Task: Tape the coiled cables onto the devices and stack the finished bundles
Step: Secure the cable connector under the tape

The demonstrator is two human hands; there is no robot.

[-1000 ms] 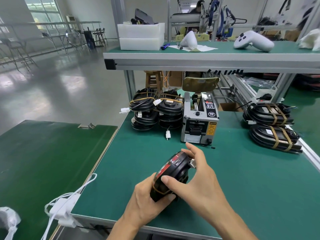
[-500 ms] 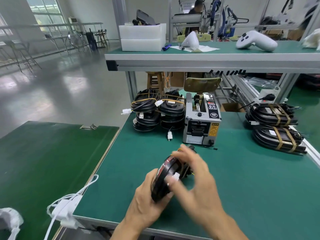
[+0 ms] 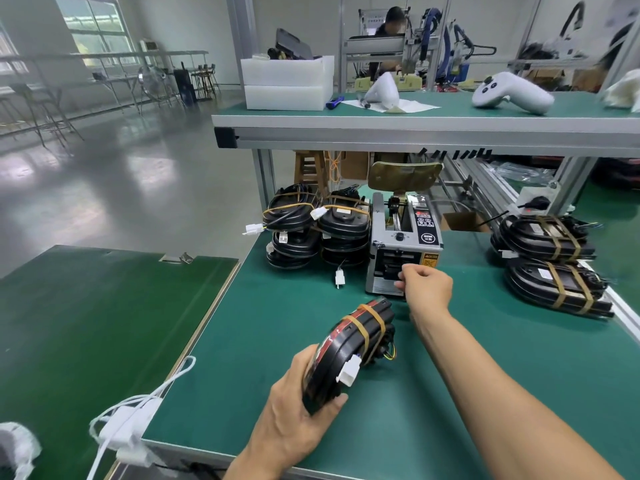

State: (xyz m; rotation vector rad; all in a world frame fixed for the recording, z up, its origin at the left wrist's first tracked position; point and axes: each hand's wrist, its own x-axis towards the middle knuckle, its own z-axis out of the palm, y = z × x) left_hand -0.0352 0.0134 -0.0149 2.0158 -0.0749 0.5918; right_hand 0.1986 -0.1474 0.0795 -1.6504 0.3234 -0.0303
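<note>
My left hand (image 3: 298, 407) sits low near the front edge of the green bench (image 3: 433, 393), wrist bent up, fingers wrapped round the near end of the black device (image 3: 349, 351) w/ thumb over the top rim, so it's clamped on that and holding it on edge, tilted, far end pointing toward the tape dispenser (image 3: 403, 244). Device has a coiled cable against its far side, two tan tape strips (image 3: 367, 322) crossing the upper part, a white connector (image 3: 349, 374) hanging just past my fingertips, and thin coloured wires showing on the right side. My right arm is stretched fwd across the bench, right hand (image 3: 426, 282) up at the dispenser's front slot, fingers curled and pinched together at the mouth; can't tell if there's tape between them, too small and clear to see. Right hand is well apart from the device; forearm passes just beside its far end. Behind-left of the dispenser, two stacks of untaped devices (image 3: 318, 230) w/ loose cables. Far right by the bench edge, two finished bundles (image 3: 550, 261) w/ tan strips, one nearer me, one behind it.
</note>
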